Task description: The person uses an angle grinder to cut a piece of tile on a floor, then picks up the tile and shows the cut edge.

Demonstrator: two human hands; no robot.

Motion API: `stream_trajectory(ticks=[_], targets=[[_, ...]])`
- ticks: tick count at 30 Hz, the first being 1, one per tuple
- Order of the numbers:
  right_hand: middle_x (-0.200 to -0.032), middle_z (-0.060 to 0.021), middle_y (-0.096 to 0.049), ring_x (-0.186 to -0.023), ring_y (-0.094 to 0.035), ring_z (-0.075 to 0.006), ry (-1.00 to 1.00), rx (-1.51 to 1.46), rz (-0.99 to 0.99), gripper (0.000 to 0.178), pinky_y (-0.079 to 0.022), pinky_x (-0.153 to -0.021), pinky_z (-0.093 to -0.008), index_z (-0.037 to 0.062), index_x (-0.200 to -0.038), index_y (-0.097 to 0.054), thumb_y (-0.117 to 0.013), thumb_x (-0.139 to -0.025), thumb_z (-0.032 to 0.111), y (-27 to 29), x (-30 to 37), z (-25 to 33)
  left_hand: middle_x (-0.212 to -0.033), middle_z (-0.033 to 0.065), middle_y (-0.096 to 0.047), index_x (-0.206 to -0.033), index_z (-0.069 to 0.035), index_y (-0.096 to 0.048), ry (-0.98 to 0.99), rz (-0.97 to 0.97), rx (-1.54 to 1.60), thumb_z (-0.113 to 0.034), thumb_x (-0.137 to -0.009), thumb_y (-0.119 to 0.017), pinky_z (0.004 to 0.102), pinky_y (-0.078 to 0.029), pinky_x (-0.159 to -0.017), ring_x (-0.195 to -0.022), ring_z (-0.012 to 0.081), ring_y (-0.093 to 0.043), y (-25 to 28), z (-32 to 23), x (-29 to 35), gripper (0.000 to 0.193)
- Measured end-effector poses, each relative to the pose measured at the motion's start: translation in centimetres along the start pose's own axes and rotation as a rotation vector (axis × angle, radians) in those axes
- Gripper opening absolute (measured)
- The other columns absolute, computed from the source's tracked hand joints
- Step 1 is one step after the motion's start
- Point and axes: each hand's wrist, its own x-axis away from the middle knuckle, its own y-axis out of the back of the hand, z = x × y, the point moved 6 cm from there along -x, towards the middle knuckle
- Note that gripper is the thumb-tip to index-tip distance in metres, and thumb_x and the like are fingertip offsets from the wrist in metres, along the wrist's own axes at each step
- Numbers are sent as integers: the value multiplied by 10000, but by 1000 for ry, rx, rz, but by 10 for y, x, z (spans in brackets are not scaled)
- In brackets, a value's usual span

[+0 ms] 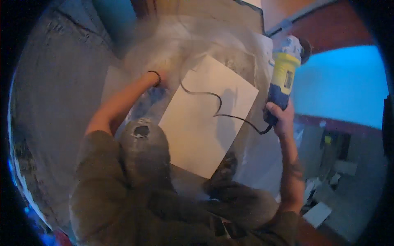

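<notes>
My right hand is wrapped round the rear end of a yellow and dark blue angle grinder, raised upright at the right with its disc end at the top. From its lower end a black cord runs across a large pale rectangular tile in front of me. My left hand, with a dark bracelet at the wrist, reaches down beside the tile's upper left edge. Dust haze blurs it and its fingers are hidden, so what it touches cannot be made out.
My bent knee, in torn trousers, is left of the tile. Whitish dust hangs over the area beyond. Broken pale pieces lie on the floor at lower right. A bright blue surface stands behind the grinder.
</notes>
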Motion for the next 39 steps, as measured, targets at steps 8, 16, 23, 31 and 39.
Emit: stream_trajectory(ticks=[8, 16, 23, 31, 39], targets=[[-1027, -78, -655, -868, -657, -179, 283, 127, 79, 684, -550, -779, -324, 5, -1276, -506, -870, -717, 155, 13, -50, -36, -1470, 204, -527, -1475, -20, -468, 140, 375, 24, -597, -790, -770, 449, -453, -1077, -1343, 361, -518, 18, -1, 59, 945], [-1029, -77, -645, -920, -646, -183, 242, 78, 220, 702, -539, -827, -326, 6, -1279, -497, -871, -699, 130, 9, -52, -30, -1490, 216, -501, -1527, 42, -338, -407, -69, 838, -520, -864, -754, 397, -422, -1112, -1339, 319, -522, 122, -219, 66, 964], [-1064, -75, -642, -940, -639, -186, 333, 208, 303, 667, -522, -861, -331, 7, -1276, -512, -851, -711, 114, 16, -40, -13, -1493, 224, -491, -1550, 11, -312, -396, -412, 1465, -451, -929, -688, 433, -455, -1072, -1324, 359, -526, 111, -303, 56, 860], [-1102, -84, -613, -981, -614, -171, 345, 284, 127, 674, -508, -863, -321, 4, -1307, -499, -832, -730, 104, 29, -31, -6, -1451, 189, -529, -1478, -9, -447, -569, -511, 1945, -393, -901, -742, 376, -444, -1084, -1331, 281, -524, 116, -280, 30, 753], [-1054, -75, -611, -971, -605, -161, 180, 468, 216, 596, -517, -830, -319, 15, -1228, -507, -825, -733, 109, 19, -20, 30, -1235, 169, -656, -1323, 17, -545, -509, -899, 1914, -391, -844, -809, 369, -492, -998, -1141, 260, -631, 212, -293, 89, 682]])
